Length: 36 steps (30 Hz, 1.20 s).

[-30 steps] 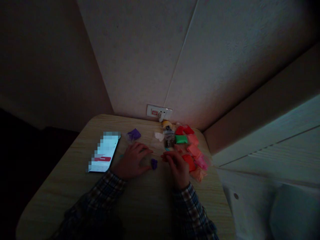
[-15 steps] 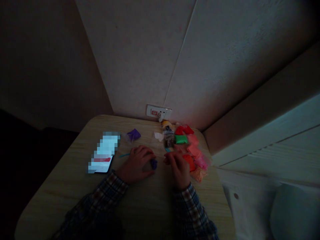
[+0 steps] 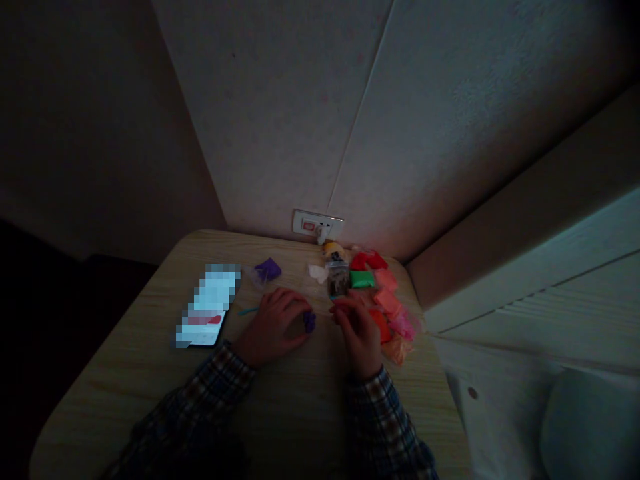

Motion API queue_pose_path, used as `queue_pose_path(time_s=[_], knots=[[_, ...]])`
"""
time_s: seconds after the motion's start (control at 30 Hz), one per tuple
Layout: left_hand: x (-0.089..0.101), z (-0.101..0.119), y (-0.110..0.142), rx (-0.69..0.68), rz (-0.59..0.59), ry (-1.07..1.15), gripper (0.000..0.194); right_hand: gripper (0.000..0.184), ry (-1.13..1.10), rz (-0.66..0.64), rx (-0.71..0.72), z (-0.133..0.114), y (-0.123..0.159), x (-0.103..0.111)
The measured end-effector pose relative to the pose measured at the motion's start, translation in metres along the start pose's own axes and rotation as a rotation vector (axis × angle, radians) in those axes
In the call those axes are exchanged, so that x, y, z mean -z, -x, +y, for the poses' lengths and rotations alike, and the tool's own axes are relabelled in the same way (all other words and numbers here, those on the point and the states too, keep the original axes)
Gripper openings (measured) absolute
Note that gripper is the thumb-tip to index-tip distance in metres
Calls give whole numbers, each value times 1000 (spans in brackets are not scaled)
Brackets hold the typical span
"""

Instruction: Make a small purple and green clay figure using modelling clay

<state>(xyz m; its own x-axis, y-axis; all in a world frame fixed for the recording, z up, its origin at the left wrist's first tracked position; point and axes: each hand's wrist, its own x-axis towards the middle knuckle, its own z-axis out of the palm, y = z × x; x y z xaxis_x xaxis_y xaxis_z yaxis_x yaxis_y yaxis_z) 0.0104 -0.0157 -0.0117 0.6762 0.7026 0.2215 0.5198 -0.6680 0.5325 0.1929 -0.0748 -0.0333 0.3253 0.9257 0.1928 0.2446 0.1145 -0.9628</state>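
Note:
A small lumpy piece of purple clay (image 3: pixel 309 322) rests on the table, with my left hand (image 3: pixel 274 327) curled around its left side, fingertips and thumb at its edges. Across from it, my right hand (image 3: pixel 359 337) is closed in a pinch; whatever lies between its fingertips is too small and dark to make out. A thin blue stick (image 3: pixel 249 311) pokes out from behind my left hand. Beyond that hand lies a bag of purple clay (image 3: pixel 269 269). An orange-red packet (image 3: pixel 381 326) sits just right of my right hand.
A lit phone (image 3: pixel 207 307) lies at the left of the wooden table (image 3: pixel 150 373). Green (image 3: pixel 361 279), red (image 3: pixel 369 259) and several pink packets crowd the right side. A dark packet (image 3: pixel 338 279) and a white piece (image 3: pixel 317 272) lie behind, near the wall socket (image 3: pixel 317 224).
My right hand has shifted slightly, its fingertips a little farther from me. The left hand has barely moved, and more of the purple lump shows beside it.

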Motion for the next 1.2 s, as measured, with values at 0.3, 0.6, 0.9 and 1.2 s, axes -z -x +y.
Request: queue_pose_path(time_s=[0.3, 0.6, 0.9, 1.2], knots=[[14, 2, -2, 110, 165, 368, 33, 12, -80, 8, 1, -8, 1, -2], [21, 7, -3, 256, 183, 555, 35, 11, -83, -56, 48, -14, 4, -4], [19, 6, -3, 246, 207, 584, 35, 10, -54, -58, 53, -14, 5, -4], [21, 7, -3, 257, 202, 569, 36, 9, -94, -101, 28, -12, 7, -5]])
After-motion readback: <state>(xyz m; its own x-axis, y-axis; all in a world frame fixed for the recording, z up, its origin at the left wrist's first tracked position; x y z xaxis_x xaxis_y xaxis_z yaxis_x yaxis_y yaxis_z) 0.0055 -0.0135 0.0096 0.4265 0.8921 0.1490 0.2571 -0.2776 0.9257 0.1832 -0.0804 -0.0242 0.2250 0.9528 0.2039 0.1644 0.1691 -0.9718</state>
